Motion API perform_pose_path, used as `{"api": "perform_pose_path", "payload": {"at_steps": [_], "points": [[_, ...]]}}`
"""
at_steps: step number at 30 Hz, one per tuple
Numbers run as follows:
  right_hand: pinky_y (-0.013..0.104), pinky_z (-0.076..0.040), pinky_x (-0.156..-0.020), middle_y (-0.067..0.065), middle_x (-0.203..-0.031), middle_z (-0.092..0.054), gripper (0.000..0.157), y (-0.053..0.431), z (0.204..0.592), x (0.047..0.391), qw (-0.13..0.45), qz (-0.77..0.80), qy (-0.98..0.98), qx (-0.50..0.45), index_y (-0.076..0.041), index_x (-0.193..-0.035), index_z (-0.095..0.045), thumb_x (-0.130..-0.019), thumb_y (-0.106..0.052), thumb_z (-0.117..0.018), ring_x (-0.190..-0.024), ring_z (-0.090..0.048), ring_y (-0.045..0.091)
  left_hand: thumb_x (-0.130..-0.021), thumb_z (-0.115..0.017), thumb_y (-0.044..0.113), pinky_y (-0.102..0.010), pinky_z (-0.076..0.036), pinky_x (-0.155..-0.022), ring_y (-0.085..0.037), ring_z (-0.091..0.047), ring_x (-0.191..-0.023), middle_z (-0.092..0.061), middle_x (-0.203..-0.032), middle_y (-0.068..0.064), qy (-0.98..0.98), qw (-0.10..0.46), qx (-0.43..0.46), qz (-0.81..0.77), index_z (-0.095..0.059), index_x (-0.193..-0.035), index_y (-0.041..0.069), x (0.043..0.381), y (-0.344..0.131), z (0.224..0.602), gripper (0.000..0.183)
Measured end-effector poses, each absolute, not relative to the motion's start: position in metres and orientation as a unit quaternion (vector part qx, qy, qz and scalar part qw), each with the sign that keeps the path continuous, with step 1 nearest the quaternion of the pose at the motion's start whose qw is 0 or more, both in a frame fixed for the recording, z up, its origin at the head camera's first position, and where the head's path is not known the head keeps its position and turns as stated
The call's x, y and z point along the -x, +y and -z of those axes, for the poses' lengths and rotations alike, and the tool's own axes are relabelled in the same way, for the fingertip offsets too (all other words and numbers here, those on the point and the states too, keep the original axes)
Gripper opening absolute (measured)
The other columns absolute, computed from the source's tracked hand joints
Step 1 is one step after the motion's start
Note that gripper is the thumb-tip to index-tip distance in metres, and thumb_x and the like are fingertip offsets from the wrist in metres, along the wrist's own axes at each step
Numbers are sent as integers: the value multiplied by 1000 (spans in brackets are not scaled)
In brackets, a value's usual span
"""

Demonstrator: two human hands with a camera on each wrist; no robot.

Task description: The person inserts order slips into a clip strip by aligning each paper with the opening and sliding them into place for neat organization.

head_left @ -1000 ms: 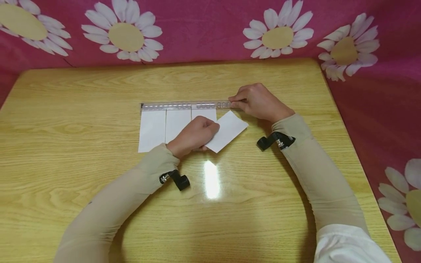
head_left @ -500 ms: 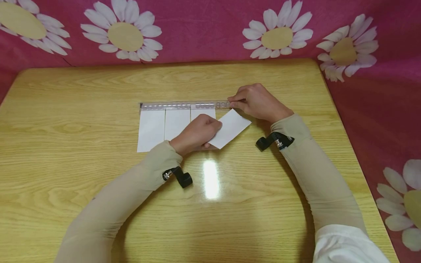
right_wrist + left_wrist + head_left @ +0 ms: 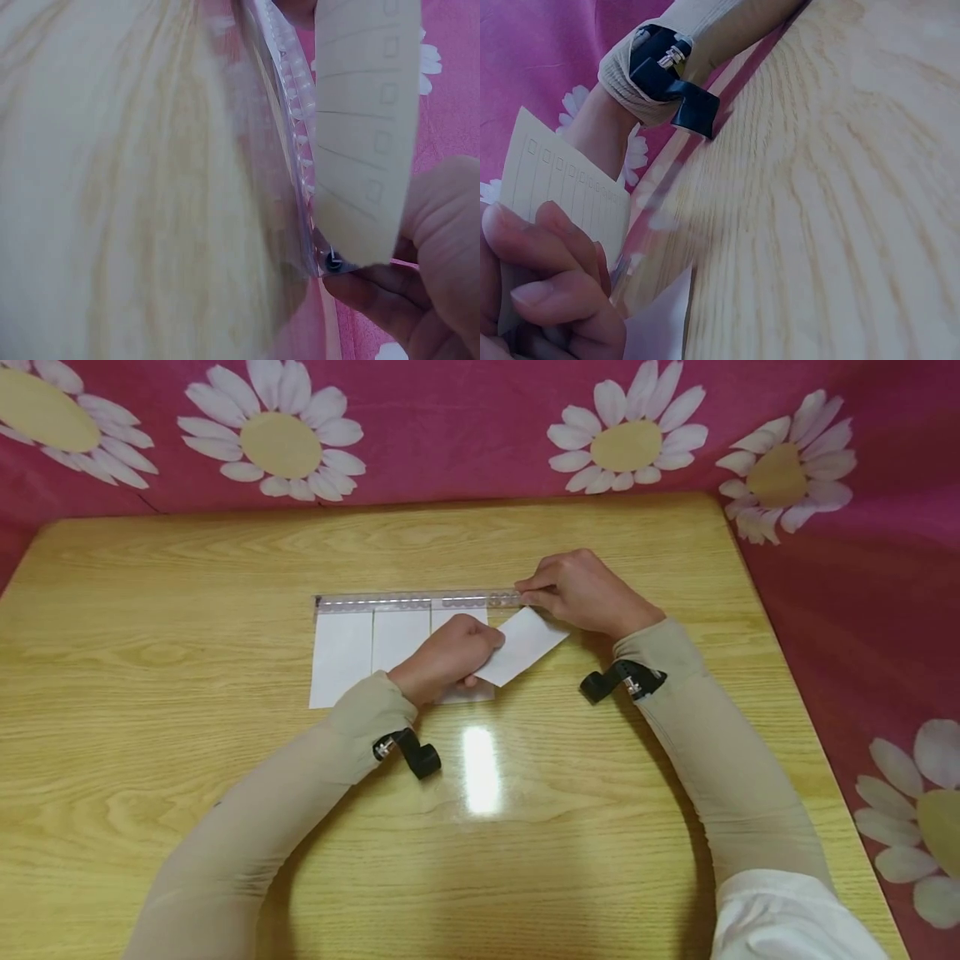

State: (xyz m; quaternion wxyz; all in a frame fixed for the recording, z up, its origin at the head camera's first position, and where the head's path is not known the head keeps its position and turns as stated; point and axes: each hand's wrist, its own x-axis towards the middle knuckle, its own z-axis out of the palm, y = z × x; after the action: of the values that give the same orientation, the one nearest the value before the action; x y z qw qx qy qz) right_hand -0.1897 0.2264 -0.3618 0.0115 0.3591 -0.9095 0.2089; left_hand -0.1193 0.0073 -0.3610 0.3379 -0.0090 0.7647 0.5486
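Observation:
My left hand (image 3: 450, 656) pinches a white card (image 3: 521, 647) between thumb and fingers, tilted over the table. Its underside, in the left wrist view, carries printed lines and a row of small boxes (image 3: 562, 161). My right hand (image 3: 581, 593) pinches the right end of a long clear plastic strip (image 3: 405, 602). In the right wrist view the strip (image 3: 289, 135) shows a bumpy edge, with a dark round spot at the pinched end. Three white cards (image 3: 341, 656) lie side by side, their top edges along the strip. My left hand and forearm partly cover two of them.
A wood-grain table (image 3: 187, 568) bears everything. Behind and to the right hangs a pink cloth (image 3: 457, 427) with large daisies. Each wrist wears a black camera mount, such as the left mount (image 3: 408, 752). Light glares off the tabletop in front of the cards.
My left hand has moved slightly away from me, toward the strip, and the card's near corner has risen with it. The right hand stays at the strip's end.

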Motion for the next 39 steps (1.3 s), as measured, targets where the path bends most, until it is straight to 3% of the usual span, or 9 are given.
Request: {"api": "perform_pose_path", "payload": {"at_steps": [10,20,30,39], "points": [[39,-59,-79,11,-104,-80,24,226,362,189,4,-210,-913,-349,-9,-119,-78,-97,-19,-74,-89,-74,23,-109,-43,25,-20,-35,-44,-7,-39,-44,-67,-91,-8,785,312,-13,-535,-71,-109,1,124,11,364,37],[35,-57,-76,10,-102,-80,25,226,364,191,0,-212,-915,-344,-10,-119,-78,-97,-20,-74,-86,-72,21,-108,-45,24,-19,-37,-44,-7,-40,-45,-63,-91,-6,775,312,13,-549,-68,-112,0,125,13,367,34],[34,-55,-74,10,-100,-80,25,225,363,190,1,-210,-915,-344,-10,-119,-78,-97,-21,-74,-83,-70,20,-108,-44,21,-20,-32,-40,-7,-37,-41,-54,-66,-1,749,305,20,-589,-66,-112,-5,124,15,367,35],[35,-56,-76,10,-101,-80,25,225,361,190,-3,-204,-918,-339,-10,-120,-78,-98,-21,-73,-85,-71,21,-108,-44,20,-20,-32,-41,-7,-39,-42,-59,-77,-5,729,300,35,-615,-64,-114,-7,120,17,369,34]]}}
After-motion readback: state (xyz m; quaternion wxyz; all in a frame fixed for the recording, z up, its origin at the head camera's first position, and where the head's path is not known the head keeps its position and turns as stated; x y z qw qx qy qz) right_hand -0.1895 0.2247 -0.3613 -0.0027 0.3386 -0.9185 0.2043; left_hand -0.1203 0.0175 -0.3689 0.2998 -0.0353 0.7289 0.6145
